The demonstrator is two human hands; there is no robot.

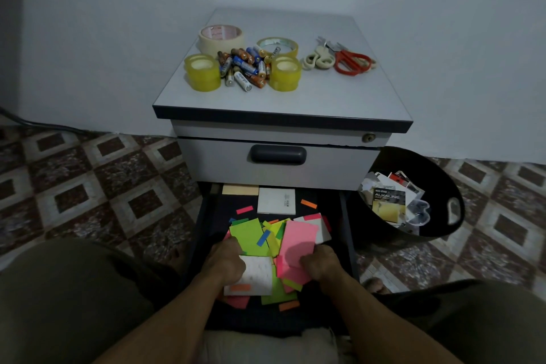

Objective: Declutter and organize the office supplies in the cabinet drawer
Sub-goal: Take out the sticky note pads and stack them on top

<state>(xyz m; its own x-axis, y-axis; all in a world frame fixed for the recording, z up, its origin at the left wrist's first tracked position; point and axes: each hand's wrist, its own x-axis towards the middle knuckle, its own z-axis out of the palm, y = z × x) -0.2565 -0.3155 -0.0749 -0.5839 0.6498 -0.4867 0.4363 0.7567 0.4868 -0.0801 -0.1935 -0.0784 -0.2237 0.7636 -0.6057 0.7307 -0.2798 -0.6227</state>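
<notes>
Patterned floor tiles (pixel 103 186), a grey cabinet (pixel 277 130) against the wall, its bottom drawer (pixel 344 216) pulled open.
Both hands are down in the drawer, apart: the left hand (pixel 226 260) curls round a white pad (pixel 258 275), the right hand (pixel 319 263) grips pink sticky notes (pixel 295 242) in the loose coloured heap. Tape rolls (pixel 202 72), batteries (pixel 243 66) and scissors (pixel 351 62) sit on the worktop (pixel 280 97) above.

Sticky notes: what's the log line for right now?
stage: gathering sticky notes | left grip: holds white pad | right grip: holds pink notes | where: open drawer
</notes>
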